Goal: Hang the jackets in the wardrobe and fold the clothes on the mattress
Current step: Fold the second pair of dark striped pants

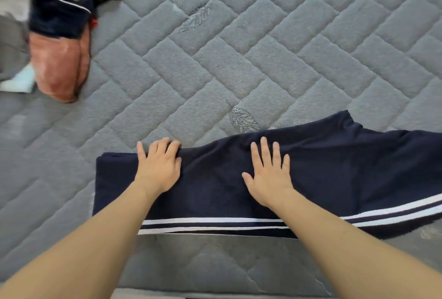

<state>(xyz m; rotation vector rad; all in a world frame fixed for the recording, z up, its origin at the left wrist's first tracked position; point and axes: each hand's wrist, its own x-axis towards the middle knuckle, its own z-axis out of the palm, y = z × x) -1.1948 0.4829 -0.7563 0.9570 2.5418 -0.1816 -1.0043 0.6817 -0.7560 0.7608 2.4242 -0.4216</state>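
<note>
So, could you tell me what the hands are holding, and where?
Left hand grips the navy garment's far edge; right hand only presses flat on it.

Two hands (pixel 158 167), one navy garment (pixel 334 167), one mattress (pixel 239 59).

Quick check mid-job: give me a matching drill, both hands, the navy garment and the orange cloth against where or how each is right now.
Things:
1. left hand
2. right hand
3. navy garment
4. orange cloth

States:
A. lies in the pile at the mattress's far left
B. flat, fingers spread, on the garment
C. fingertips curled over the garment's far edge
D. spread along the near edge, white stripes toward the person

Pairs: 1-C, 2-B, 3-D, 4-A
</note>
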